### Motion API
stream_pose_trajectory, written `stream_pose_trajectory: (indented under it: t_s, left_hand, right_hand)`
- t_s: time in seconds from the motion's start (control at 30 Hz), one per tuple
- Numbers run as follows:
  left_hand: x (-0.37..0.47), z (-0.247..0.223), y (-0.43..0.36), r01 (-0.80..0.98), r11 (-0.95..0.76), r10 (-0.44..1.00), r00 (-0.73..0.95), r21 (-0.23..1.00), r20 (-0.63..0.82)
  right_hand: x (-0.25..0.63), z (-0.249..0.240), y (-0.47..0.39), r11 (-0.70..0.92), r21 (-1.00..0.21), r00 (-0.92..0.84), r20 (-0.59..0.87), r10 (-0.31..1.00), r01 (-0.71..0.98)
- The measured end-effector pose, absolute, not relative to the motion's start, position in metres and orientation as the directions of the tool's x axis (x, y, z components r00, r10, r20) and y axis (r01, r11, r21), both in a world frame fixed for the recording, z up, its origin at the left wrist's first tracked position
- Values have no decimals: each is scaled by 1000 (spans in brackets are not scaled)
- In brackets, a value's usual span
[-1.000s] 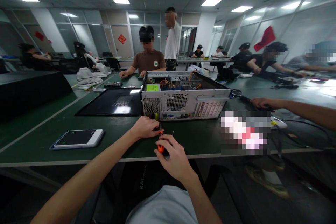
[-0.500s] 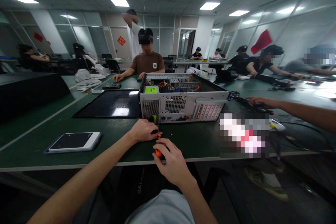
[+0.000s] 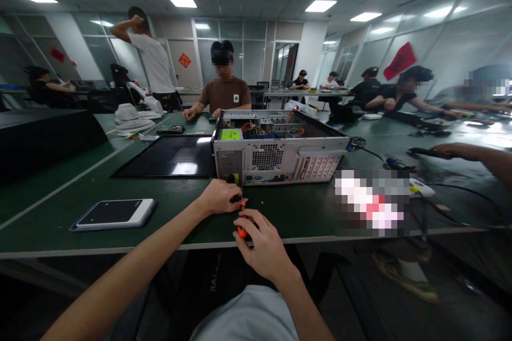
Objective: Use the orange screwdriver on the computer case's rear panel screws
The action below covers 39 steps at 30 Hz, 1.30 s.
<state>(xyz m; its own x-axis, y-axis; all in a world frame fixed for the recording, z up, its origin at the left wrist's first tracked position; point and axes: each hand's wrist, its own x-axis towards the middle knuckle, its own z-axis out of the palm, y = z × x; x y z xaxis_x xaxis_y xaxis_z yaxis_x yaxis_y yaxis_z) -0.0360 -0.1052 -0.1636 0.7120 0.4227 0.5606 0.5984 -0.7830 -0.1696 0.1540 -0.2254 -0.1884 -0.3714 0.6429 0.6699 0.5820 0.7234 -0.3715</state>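
Over the desk [image 3: 292,210], my right hand [image 3: 262,240] pinched an orange screwdriver [image 3: 241,232], best kept straight; I couldn't tell if my left hand [image 3: 218,197] gripped.

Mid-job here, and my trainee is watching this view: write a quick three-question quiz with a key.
1. Multiple choice: which of the wearer's hands holds the orange handle? A left, B right, C neither.
2. True or false: the black panel lies to the left of the open computer case.
3. Fill in: the small lights on the white-edged device glow ____.

Key: 1 B, the right hand; 2 true; 3 green.
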Motion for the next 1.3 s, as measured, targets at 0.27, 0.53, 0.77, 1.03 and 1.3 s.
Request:
stream_pose_trajectory:
  t_s: [0.27,0.53,0.77,1.03,1.3]
  left_hand:
    - [-36,-164,-104,618,-780,489,700,-98,521]
    - [-36,-166,-104,625,-775,509,701,-87,499]
    - [-35,-166,-104,642,-760,521,697,-105,492]
    - [-32,-154,-109,601,-739,395,753,-304,527]
    - [-19,-148,-105,644,-645,400,743,-411,536]
  right_hand:
    - [157,-187,-228,728,-365,-365,682,633,581]
    - [157,-186,-228,729,-389,-361,678,640,563]
    - [160,-179,-228,665,-536,-364,566,740,520]
    - [162,-177,-225,662,-561,-314,595,740,497]
    - [161,-188,-222,706,-568,-253,674,694,423]
